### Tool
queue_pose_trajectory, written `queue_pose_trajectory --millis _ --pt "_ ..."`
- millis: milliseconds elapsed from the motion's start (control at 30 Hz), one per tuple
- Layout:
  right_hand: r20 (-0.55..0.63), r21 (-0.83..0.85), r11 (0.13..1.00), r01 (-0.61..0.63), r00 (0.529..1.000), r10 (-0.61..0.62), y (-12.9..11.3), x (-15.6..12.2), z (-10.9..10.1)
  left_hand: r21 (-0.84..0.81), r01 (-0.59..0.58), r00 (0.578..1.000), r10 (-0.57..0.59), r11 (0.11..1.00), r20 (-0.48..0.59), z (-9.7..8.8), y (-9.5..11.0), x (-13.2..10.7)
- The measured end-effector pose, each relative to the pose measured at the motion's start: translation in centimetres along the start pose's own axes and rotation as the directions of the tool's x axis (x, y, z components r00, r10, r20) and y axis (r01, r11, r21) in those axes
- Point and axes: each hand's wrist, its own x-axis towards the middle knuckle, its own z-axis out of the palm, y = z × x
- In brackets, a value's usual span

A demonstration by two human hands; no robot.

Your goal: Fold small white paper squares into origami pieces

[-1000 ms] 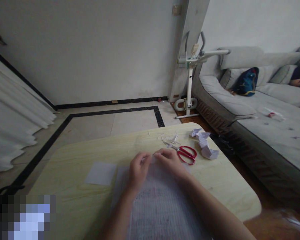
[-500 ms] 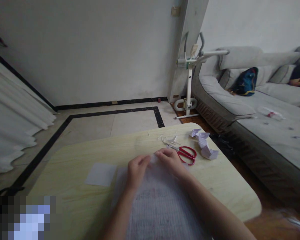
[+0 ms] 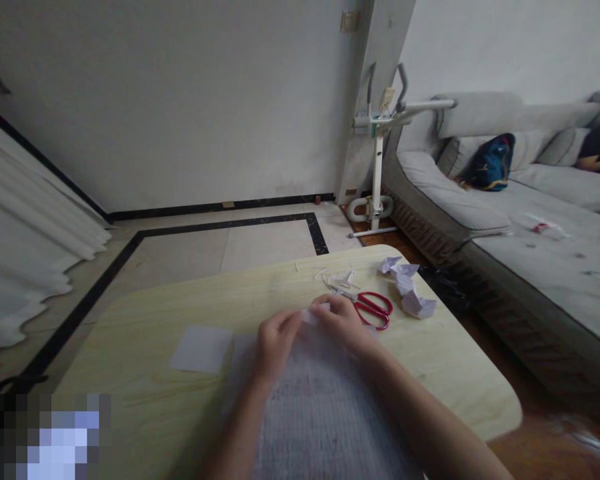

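Note:
A small piece of white paper (image 3: 309, 317) is pinched between the fingertips of both my hands, over the far end of a large sheet covered in lines and writing (image 3: 320, 427). My left hand (image 3: 279, 341) grips it from the left, fingers closed. From the right, my right hand (image 3: 344, 327) closes its thumb and fingers on the same paper. Fingers hide much of it, so its folds cannot be made out. Red-handled scissors (image 3: 374, 309) lie just beyond my right hand. A square of white paper (image 3: 201, 349) rests left of my left hand.
Several folded paper pieces (image 3: 410, 287) sit at the table's (image 3: 460, 373) far right. White scraps and strips (image 3: 347, 277) lie by the scissor blades. Beyond the table stand a white exercise frame (image 3: 379, 167) and a grey sofa (image 3: 480, 200), where a person's arm shows at the edge.
Both hands stay in almost the same spot, with the small paper still held. My right fingers have shifted slightly on it. The scissors and other papers lie as before.

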Motion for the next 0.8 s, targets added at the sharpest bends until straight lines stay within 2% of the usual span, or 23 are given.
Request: queue_pose_trajectory --millis 167,300,467,533,633,800 --pt "0.015 0.125 0.99 -0.07 0.998 0.068 0.28 -0.01 0.14 0.065 -0.061 0.996 0.065 0.996 -0.054 -0.34 -0.14 0.04" --pt "0.037 0.195 0.97 -0.142 0.99 0.138 0.33 -0.12 0.05 0.026 -0.053 0.996 0.055 0.998 -0.071 -0.41 -0.47 0.17" --pt "0.009 0.132 0.984 -0.12 0.993 0.12 0.44 -0.11 0.04 -0.107 0.012 0.999 -0.015 0.994 -0.033 -0.19 -0.52 0.28" --pt "0.008 0.132 0.983 -0.126 0.992 0.126 0.4 -0.09 0.11 -0.104 0.031 0.999 -0.033 0.994 -0.019 -0.1 -0.32 0.28" --pt "0.033 0.165 0.976 -0.145 0.989 0.141 0.1 -0.15 0.19 -0.081 0.043 0.997 -0.048 0.996 -0.054 -0.05 -0.18 0.34" --pt "0.105 0.224 0.969 -0.107 0.991 0.085 -0.28 -0.2 0.21 -0.153 0.025 0.992 -0.043 0.988 -0.115 -0.01 -0.58 0.46"
